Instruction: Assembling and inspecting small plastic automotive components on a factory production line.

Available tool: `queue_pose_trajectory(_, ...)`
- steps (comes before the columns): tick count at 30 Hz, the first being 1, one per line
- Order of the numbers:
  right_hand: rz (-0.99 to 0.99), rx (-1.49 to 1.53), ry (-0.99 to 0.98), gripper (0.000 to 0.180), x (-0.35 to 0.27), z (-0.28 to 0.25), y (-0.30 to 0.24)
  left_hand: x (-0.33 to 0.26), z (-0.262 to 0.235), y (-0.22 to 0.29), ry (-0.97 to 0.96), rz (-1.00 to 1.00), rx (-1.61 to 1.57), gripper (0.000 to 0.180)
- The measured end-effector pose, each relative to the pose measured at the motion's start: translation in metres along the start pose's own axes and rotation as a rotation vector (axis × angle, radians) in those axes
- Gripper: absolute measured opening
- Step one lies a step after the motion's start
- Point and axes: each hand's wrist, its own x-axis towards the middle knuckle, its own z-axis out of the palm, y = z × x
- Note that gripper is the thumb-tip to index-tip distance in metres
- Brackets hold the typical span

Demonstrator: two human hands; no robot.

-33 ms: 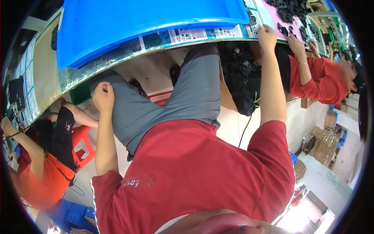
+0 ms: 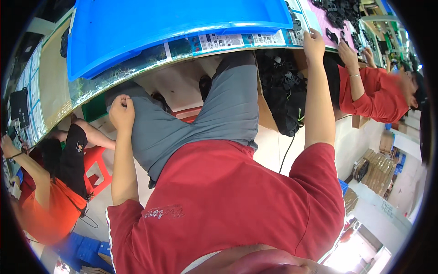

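My left hand rests on the left thigh of my grey trousers. Its fingers are curled loosely, and nothing shows in them. At the table's front edge, to the right of the blue tray, is my right hand. The fingers there are bent together over the edge, beside printed sheets under a clear cover. Whatever that hand may hold is hidden. A few small black parts lie just beyond it, between the tray and a pink mat.
Black parts are heaped on the pink mat. Under the table to my right stands a carton with black parts and a black bag. A co-worker in red sits at right, another in orange at left by a red stool.
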Motion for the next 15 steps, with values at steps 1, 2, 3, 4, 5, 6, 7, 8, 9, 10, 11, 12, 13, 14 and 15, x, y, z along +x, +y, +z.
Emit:
queue_pose_trajectory(1,-0.050,0.041,-0.021,0.051,-0.001,-0.004,-0.002,0.000,0.001,0.002,-0.001,0.001,0.004,0.011)
queue_pose_trajectory(2,-0.106,0.039,-0.057,0.060,-0.004,-0.008,-0.008,0.000,0.001,0.005,-0.006,0.004,0.008,0.011)
queue_pose_trajectory(3,-0.172,0.050,-0.049,0.061,-0.011,-0.010,-0.024,0.000,0.001,0.006,-0.009,0.007,0.016,0.012)
queue_pose_trajectory(4,-0.238,0.062,-0.041,0.062,-0.019,-0.010,-0.043,0.000,0.000,0.006,-0.008,0.009,0.023,0.012)
queue_pose_trajectory(5,-0.300,0.067,-0.026,0.063,-0.024,-0.012,-0.054,0.001,0.000,0.007,-0.009,0.018,0.023,0.012)
queue_pose_trajectory(6,-0.402,0.004,-0.012,0.062,-0.020,-0.007,-0.055,0.001,0.000,0.008,-0.011,0.026,0.024,0.012)
queue_pose_trajectory(7,-0.435,-0.006,-0.037,0.062,-0.018,-0.002,-0.057,0.001,-0.001,0.008,-0.008,0.028,0.030,0.012)
queue_pose_trajectory(8,-0.472,-0.014,-0.060,0.061,-0.015,0.003,-0.059,0.001,-0.002,0.009,-0.001,0.029,0.035,0.012)
queue_pose_trajectory(9,-0.510,-0.026,-0.078,0.061,-0.010,0.007,-0.059,0.002,-0.002,0.010,0.008,0.031,0.034,0.012)
queue_pose_trajectory(10,-0.626,-0.082,-0.013,0.058,0.000,0.017,-0.047,0.004,-0.002,0.012,0.002,0.039,0.029,0.012)
queue_pose_trajectory(11,-0.587,-0.077,-0.007,0.056,0.001,0.020,-0.048,0.003,-0.003,0.011,0.001,0.038,0.030,0.012)
queue_pose_trajectory(12,-0.548,-0.072,-0.001,0.055,0.002,0.024,-0.050,0.002,-0.005,0.011,-0.001,0.037,0.030,0.011)
queue_pose_trajectory(13,-0.509,-0.068,0.005,0.054,0.004,0.028,-0.051,0.002,-0.007,0.010,0.010,0.034,0.025,0.011)
queue_pose_trajectory(14,-0.418,-0.015,-0.003,0.052,0.002,0.030,-0.054,0.000,-0.007,0.009,0.014,0.029,0.017,0.011)
queue_pose_trajectory(15,-0.401,-0.004,0.010,0.051,0.000,0.032,-0.056,-0.002,-0.008,0.008,0.019,0.026,0.009,0.010)
